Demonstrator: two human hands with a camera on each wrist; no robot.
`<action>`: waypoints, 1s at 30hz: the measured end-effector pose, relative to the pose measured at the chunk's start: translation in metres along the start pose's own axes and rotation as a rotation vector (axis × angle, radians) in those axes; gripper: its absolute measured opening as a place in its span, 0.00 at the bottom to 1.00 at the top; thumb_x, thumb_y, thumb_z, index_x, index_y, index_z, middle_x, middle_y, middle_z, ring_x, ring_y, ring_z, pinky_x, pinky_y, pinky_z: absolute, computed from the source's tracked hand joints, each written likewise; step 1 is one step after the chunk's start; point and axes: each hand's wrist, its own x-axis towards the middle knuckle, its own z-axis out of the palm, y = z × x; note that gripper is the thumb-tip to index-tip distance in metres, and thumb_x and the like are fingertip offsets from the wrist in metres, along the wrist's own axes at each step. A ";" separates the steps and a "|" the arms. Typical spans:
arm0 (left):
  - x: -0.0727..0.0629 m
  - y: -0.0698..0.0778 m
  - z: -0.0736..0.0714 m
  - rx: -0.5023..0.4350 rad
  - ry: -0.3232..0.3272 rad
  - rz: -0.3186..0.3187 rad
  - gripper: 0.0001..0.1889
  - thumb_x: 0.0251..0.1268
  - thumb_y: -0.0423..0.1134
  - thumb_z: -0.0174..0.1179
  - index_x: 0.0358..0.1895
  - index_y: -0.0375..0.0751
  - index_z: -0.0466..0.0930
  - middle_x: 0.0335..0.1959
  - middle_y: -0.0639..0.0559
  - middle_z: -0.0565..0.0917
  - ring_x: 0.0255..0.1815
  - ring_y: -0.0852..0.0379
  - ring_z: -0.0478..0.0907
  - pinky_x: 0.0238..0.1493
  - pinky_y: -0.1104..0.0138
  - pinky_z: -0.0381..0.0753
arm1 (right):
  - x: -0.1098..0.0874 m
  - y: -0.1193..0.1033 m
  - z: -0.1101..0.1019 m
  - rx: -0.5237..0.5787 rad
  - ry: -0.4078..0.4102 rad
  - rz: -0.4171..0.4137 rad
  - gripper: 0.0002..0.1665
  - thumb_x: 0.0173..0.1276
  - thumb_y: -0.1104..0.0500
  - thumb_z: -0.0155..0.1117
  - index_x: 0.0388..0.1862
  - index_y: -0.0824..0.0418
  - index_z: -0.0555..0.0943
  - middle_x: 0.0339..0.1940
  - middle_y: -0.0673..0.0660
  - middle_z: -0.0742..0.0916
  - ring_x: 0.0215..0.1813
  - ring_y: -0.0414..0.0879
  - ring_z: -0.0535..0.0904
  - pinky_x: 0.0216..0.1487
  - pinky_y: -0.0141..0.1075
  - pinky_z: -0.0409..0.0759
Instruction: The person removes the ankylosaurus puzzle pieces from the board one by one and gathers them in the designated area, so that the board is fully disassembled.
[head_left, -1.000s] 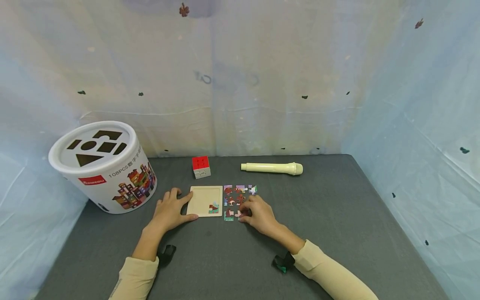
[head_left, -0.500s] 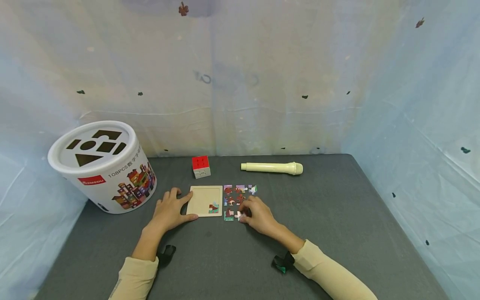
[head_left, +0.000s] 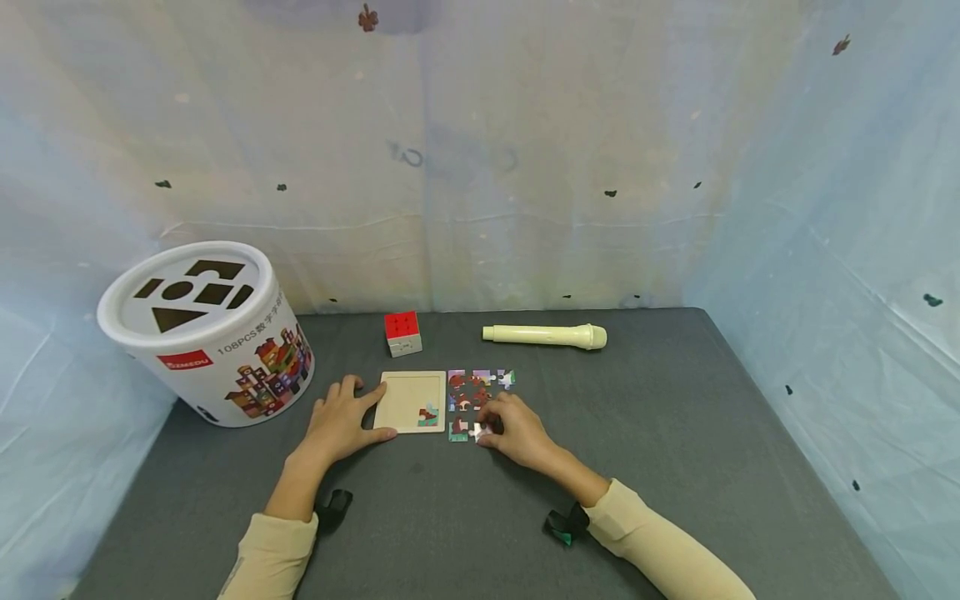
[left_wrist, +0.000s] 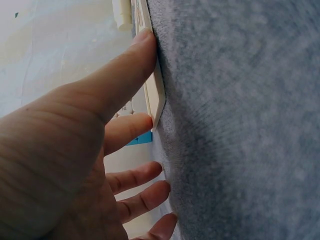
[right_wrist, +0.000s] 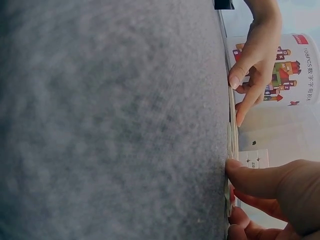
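Observation:
My left hand (head_left: 337,423) rests at the left side of a square pale wooden puzzle board (head_left: 397,398), index finger on its left edge and thumb on its near edge. In the left wrist view the fingers (left_wrist: 131,130) are spread along the board's rim. A single jigsaw piece (head_left: 427,415) with a red and teal print lies in the board's near right corner. Right of the board, my right hand (head_left: 521,432) has curled fingers and pinches a whitish jigsaw piece (head_left: 479,431) between thumb and fingertips, which partly hide it. Beside it lies a green-edged piece (head_left: 458,431).
More loose jigsaw pieces (head_left: 457,380) lie in rows beyond the right hand. A red-topped cube (head_left: 402,334) and a cream toy microphone (head_left: 543,336) stand behind. A large white block bucket (head_left: 217,350) is at the left, near the curtain wall.
The right thumb and fingertips shift slightly, and more of the whitish jigsaw piece shows between them. The left hand and the board stay in place.

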 end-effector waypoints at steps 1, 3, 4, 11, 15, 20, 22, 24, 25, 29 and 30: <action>0.000 0.000 0.000 0.000 -0.001 -0.002 0.46 0.54 0.64 0.70 0.73 0.44 0.68 0.62 0.33 0.65 0.56 0.35 0.65 0.48 0.40 0.66 | 0.000 0.000 0.000 0.002 -0.003 0.005 0.14 0.54 0.60 0.80 0.38 0.59 0.85 0.33 0.51 0.79 0.38 0.44 0.71 0.38 0.36 0.71; 0.001 -0.001 0.001 0.001 -0.005 -0.004 0.46 0.54 0.64 0.70 0.74 0.45 0.68 0.62 0.33 0.65 0.56 0.35 0.65 0.49 0.40 0.65 | 0.000 0.000 0.000 -0.002 -0.002 0.005 0.14 0.54 0.60 0.80 0.38 0.59 0.85 0.34 0.52 0.79 0.38 0.44 0.71 0.38 0.36 0.71; 0.001 -0.001 0.001 0.001 -0.007 -0.006 0.46 0.54 0.64 0.70 0.74 0.45 0.68 0.62 0.33 0.65 0.56 0.35 0.65 0.49 0.40 0.65 | 0.000 0.000 0.000 -0.006 0.001 0.002 0.14 0.54 0.60 0.80 0.38 0.59 0.85 0.34 0.52 0.79 0.38 0.44 0.70 0.38 0.37 0.71; 0.002 -0.002 0.002 0.006 -0.021 -0.011 0.46 0.54 0.65 0.69 0.74 0.46 0.68 0.63 0.33 0.64 0.57 0.35 0.64 0.50 0.39 0.65 | 0.000 0.001 0.002 -0.019 0.020 -0.021 0.14 0.53 0.59 0.80 0.38 0.58 0.86 0.34 0.51 0.79 0.37 0.44 0.73 0.37 0.37 0.73; 0.002 -0.002 0.002 0.010 -0.019 -0.009 0.46 0.53 0.65 0.69 0.74 0.46 0.68 0.62 0.33 0.65 0.57 0.35 0.65 0.49 0.40 0.66 | 0.001 0.002 0.003 -0.011 0.021 -0.017 0.15 0.52 0.58 0.80 0.39 0.58 0.86 0.35 0.51 0.79 0.35 0.43 0.74 0.36 0.36 0.74; 0.002 -0.002 0.002 0.007 -0.015 -0.007 0.46 0.53 0.65 0.69 0.74 0.45 0.68 0.62 0.33 0.65 0.56 0.35 0.65 0.49 0.40 0.66 | 0.001 0.002 0.003 -0.011 0.008 -0.002 0.16 0.53 0.57 0.80 0.40 0.57 0.85 0.35 0.51 0.79 0.35 0.41 0.74 0.36 0.35 0.74; 0.002 -0.002 0.002 0.004 -0.014 -0.007 0.46 0.53 0.65 0.69 0.74 0.45 0.68 0.62 0.33 0.65 0.56 0.35 0.65 0.49 0.39 0.66 | 0.000 0.002 0.003 -0.015 0.008 -0.010 0.16 0.53 0.58 0.80 0.39 0.58 0.85 0.35 0.51 0.79 0.34 0.42 0.75 0.35 0.35 0.74; 0.002 -0.002 0.002 0.004 -0.014 -0.007 0.46 0.53 0.65 0.69 0.74 0.45 0.68 0.62 0.33 0.65 0.56 0.35 0.65 0.49 0.40 0.66 | 0.001 0.002 0.003 -0.018 0.008 -0.015 0.16 0.53 0.58 0.81 0.39 0.58 0.85 0.35 0.51 0.79 0.34 0.42 0.75 0.35 0.35 0.73; 0.002 -0.002 0.002 0.005 -0.014 -0.007 0.46 0.53 0.65 0.69 0.74 0.45 0.68 0.62 0.33 0.65 0.56 0.35 0.65 0.49 0.40 0.66 | 0.001 0.002 0.003 -0.018 0.010 -0.017 0.15 0.53 0.59 0.81 0.39 0.59 0.85 0.35 0.51 0.79 0.34 0.42 0.75 0.34 0.35 0.73; 0.001 -0.001 0.001 0.006 -0.015 -0.005 0.46 0.54 0.65 0.69 0.74 0.45 0.68 0.62 0.33 0.65 0.56 0.35 0.65 0.49 0.39 0.65 | 0.001 0.001 0.002 -0.015 0.012 -0.010 0.16 0.53 0.59 0.81 0.38 0.59 0.85 0.34 0.51 0.79 0.34 0.43 0.75 0.34 0.35 0.73; 0.001 -0.001 0.001 0.005 -0.013 -0.004 0.46 0.54 0.65 0.69 0.74 0.45 0.68 0.62 0.33 0.65 0.56 0.35 0.65 0.49 0.39 0.66 | 0.001 0.000 0.002 -0.014 0.012 -0.007 0.16 0.53 0.58 0.81 0.38 0.58 0.85 0.34 0.51 0.79 0.34 0.43 0.74 0.34 0.35 0.72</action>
